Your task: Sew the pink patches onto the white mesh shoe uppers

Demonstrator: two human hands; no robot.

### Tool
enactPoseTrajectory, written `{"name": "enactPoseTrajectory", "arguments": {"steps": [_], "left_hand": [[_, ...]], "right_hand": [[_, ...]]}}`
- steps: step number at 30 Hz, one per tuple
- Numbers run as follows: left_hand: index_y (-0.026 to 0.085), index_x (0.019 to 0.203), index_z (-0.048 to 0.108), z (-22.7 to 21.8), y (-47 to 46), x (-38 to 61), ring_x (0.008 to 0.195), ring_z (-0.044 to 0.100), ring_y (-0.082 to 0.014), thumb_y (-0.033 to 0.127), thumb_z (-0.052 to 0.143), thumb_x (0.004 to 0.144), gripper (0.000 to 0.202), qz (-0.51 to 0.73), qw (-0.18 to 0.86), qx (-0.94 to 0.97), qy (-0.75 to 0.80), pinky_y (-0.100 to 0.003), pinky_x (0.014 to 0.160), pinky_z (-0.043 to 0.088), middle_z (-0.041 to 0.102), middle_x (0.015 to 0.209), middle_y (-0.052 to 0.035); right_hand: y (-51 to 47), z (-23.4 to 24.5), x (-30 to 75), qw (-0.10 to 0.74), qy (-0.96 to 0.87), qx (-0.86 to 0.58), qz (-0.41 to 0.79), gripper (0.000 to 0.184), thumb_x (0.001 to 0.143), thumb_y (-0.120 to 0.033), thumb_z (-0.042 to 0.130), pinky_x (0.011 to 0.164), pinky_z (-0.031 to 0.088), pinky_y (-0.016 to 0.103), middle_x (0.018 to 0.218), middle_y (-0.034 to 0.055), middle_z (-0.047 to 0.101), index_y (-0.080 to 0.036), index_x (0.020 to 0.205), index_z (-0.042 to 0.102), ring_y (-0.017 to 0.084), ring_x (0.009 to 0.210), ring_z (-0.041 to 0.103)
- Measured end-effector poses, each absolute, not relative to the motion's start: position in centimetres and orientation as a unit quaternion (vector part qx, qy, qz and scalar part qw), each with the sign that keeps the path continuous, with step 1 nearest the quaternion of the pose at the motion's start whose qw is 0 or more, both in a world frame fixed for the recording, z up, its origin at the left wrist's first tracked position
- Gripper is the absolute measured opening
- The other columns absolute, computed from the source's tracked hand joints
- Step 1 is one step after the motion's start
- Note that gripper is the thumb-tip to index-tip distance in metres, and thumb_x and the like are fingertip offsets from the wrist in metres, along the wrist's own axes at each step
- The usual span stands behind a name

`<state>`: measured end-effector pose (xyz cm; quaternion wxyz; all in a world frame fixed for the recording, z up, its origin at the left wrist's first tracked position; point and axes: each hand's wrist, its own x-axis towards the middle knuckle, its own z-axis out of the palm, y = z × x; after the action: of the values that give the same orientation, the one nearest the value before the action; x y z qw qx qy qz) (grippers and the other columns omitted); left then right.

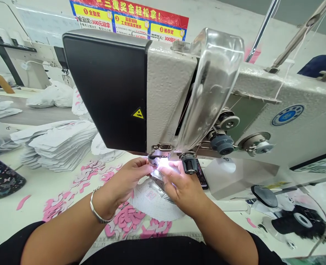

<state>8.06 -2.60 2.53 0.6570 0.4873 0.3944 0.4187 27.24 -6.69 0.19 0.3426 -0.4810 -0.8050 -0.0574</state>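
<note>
At the brightly lit needle area (160, 162) of a sewing machine (169, 84), both of my hands meet. My left hand (136, 173), with a silver bangle at the wrist, has thumb and fingertips pinched together beside the presser foot; what lies between them is too small to make out. Curled over a white mesh shoe upper piece (151, 204), my right hand (183, 187) grips its far part, with fingertips near the needle. A small pink outlined mark shows on the upper. The upper's far end is hidden under my hands.
Pink curved cut pieces (128, 219) lie scattered left and in front. Stacked white pieces (60, 143) stand at the left. A phone (201, 175) is behind my right hand. A black thread spool (289, 222) and a round black pad (264, 196) sit at the right.
</note>
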Motion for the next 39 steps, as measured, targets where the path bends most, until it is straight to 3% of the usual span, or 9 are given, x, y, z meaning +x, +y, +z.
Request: {"name": "enactPoseTrajectory", "arguments": {"steps": [5,11,15,21,27,31,34,39], "left_hand": [[0.018,0.079,0.073,2.2,-2.0,7.8,0.080,0.060,-0.0182,0.025,0.076,0.074,0.009,0.407,0.675,0.489,0.373,-0.029,0.078,0.046,0.068,0.082,-0.0043],[0.015,0.071,0.073,1.6,-0.4,7.6,0.072,0.059,-0.0181,0.027,0.080,0.070,0.014,0.384,0.689,0.491,0.370,-0.027,0.070,0.046,0.067,0.071,-0.0053],[0.015,0.075,0.075,1.3,0.1,7.8,0.070,0.059,-0.0180,0.037,0.082,0.073,0.024,0.392,0.700,0.475,0.361,-0.028,0.069,0.047,0.069,0.074,-0.0062],[0.015,0.073,0.073,1.4,0.0,8.1,0.069,0.058,-0.0159,0.039,0.083,0.071,0.026,0.411,0.687,0.483,0.355,-0.027,0.068,0.046,0.068,0.075,-0.0050],[0.016,0.070,0.069,2.0,-0.4,7.1,0.063,0.054,-0.0147,0.041,0.079,0.073,0.027,0.376,0.621,0.564,0.393,-0.025,0.060,0.043,0.064,0.070,-0.0030],[0.019,0.076,0.064,2.4,-0.9,4.7,0.057,0.045,-0.0124,0.049,0.063,0.086,0.032,0.300,0.480,0.696,0.441,-0.023,0.051,0.033,0.053,0.066,0.0014],[0.020,0.081,0.062,2.8,-1.4,2.8,0.063,0.047,-0.0131,0.043,0.059,0.088,0.024,0.202,0.408,0.764,0.457,-0.023,0.053,0.034,0.053,0.072,0.0016],[0.020,0.077,0.055,3.3,-2.4,1.6,0.060,0.041,-0.0113,0.044,0.062,0.087,0.027,0.151,0.443,0.770,0.434,-0.022,0.052,0.031,0.047,0.068,0.0035]], "right_hand": [[-6.9,0.0,26.6,0.336,-0.796,-0.496,-0.088,0.033,0.093,-0.029,0.054,0.079,0.055,0.045,0.109,0.0122,0.057,-0.031,0.122,0.068,0.023,0.079,0.057],[-6.6,-0.9,25.9,0.390,-0.773,-0.495,-0.071,0.029,0.096,-0.030,0.050,0.079,0.057,0.043,0.107,0.0133,0.059,-0.025,0.119,0.068,0.028,0.095,0.060],[-6.0,-1.7,26.1,0.423,-0.769,-0.473,-0.075,0.027,0.097,-0.032,0.050,0.077,0.058,0.042,0.107,0.0123,0.060,-0.023,0.117,0.065,0.026,0.093,0.061],[-5.5,-1.9,26.3,0.441,-0.775,-0.443,-0.093,0.024,0.097,-0.029,0.052,0.082,0.058,0.048,0.107,0.0122,0.059,-0.023,0.118,0.062,0.027,0.097,0.061],[-5.6,-2.0,26.3,0.448,-0.769,-0.450,-0.076,0.020,0.097,-0.030,0.052,0.085,0.057,0.047,0.110,0.0103,0.058,-0.026,0.115,0.063,0.027,0.099,0.060],[-5.5,-2.1,26.7,0.438,-0.776,-0.448,-0.064,0.022,0.098,-0.033,0.053,0.085,0.056,0.045,0.109,0.0105,0.058,-0.025,0.116,0.064,0.027,0.099,0.059],[-5.3,-1.9,27.0,0.427,-0.776,-0.460,-0.058,0.024,0.098,-0.035,0.052,0.085,0.055,0.044,0.108,0.0103,0.059,-0.026,0.116,0.065,0.026,0.100,0.059],[-5.9,-0.2,27.5,0.358,-0.791,-0.493,-0.055,0.027,0.099,-0.038,0.051,0.090,0.051,0.047,0.104,0.0103,0.063,-0.026,0.116,0.068,0.028,0.102,0.060]]}}
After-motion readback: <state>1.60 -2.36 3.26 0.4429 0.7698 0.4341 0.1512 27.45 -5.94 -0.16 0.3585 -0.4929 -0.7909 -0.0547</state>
